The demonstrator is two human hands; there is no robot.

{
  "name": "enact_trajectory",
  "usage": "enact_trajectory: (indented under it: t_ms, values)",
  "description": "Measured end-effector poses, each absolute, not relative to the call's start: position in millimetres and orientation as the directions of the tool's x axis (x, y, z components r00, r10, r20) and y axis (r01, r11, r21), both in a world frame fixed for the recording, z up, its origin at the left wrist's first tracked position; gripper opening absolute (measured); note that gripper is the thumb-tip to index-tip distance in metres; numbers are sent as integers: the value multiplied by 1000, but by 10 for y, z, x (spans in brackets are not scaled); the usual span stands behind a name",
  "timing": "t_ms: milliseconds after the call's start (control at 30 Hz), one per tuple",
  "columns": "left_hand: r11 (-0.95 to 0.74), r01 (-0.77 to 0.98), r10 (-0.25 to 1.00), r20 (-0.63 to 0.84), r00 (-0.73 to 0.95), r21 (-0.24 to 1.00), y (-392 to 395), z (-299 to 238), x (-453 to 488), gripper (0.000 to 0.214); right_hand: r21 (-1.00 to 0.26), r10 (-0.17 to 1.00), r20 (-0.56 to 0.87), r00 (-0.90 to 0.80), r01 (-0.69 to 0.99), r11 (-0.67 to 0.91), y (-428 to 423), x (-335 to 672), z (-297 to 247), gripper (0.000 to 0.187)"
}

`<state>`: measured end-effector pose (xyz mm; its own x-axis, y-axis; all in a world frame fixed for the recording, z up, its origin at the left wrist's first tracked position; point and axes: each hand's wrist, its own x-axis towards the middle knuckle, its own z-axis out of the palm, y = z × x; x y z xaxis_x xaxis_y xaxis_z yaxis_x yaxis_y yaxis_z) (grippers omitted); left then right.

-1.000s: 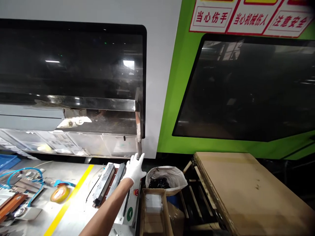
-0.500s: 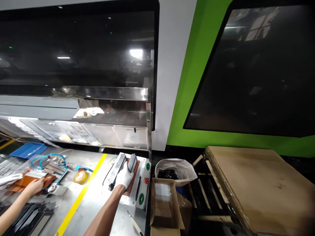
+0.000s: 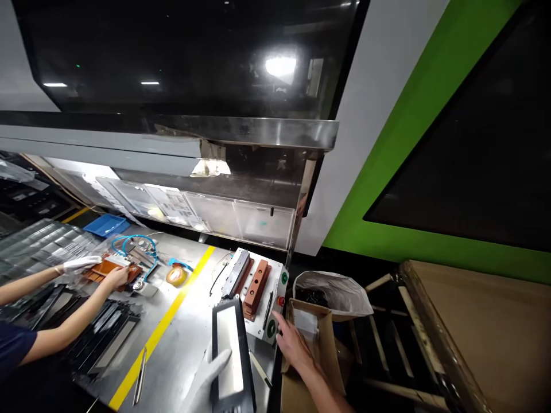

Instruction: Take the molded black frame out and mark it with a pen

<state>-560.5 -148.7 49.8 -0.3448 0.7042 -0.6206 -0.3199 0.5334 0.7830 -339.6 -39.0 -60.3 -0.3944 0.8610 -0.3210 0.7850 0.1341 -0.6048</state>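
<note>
- Left hand (image 3: pixel 205 376), white glove, grips the black rectangular frame (image 3: pixel 231 350) from below, thumb across its pale centre panel; frame sits above the steel table (image 3: pixel 181 338), near its right edge.
- Right hand (image 3: pixel 293 344), bare, fingers loosely spread, at the fixture plate (image 3: pixel 275 310) edge beside the green button (image 3: pixel 271 328).
- Open cardboard box (image 3: pixel 321 344) just right.
- A co-worker's hands (image 3: pixel 112 277) work well apart, left.

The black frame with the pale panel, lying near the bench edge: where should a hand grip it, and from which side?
Grip the black frame by its long dark borders near the lower end, from the bench-edge side, as the gloved left hand does. It lies flat, long and narrow; borders spare the panel.
</note>
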Motion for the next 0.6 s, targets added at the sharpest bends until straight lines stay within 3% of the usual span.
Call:
enact_trajectory:
  t_ms: [100, 233, 367, 500, 600]
  values:
    - [522, -165, 647, -514, -563, 837, -1943, 115, -5671, 58, -490, 836, -363, -412, 847, 205, -10, -3718, -555, 71]
    - [483, -293, 569, -551, -611, 825, -2337, -18, -5582, 57, -479, 825, -385, -414, 854, 205, 169, -3849, -640, 50]
    - [547, -373, 536, -656, -531, 749, -2441, 224, -5400, 59, -586, 865, -292, -408, 791, 175, 8, -3722, -583, 37]
    - [581, -325, 606, -663, -439, 746, -2465, 550, -5226, 47, -756, 954, -163, -253, 653, 44, -476, -3370, -334, 28]
    - [542, -306, 694, -622, -362, 783, -2544, 779, -5091, 49, -862, 985, -153, -76, 498, -95, -946, -3054, -111, 56]
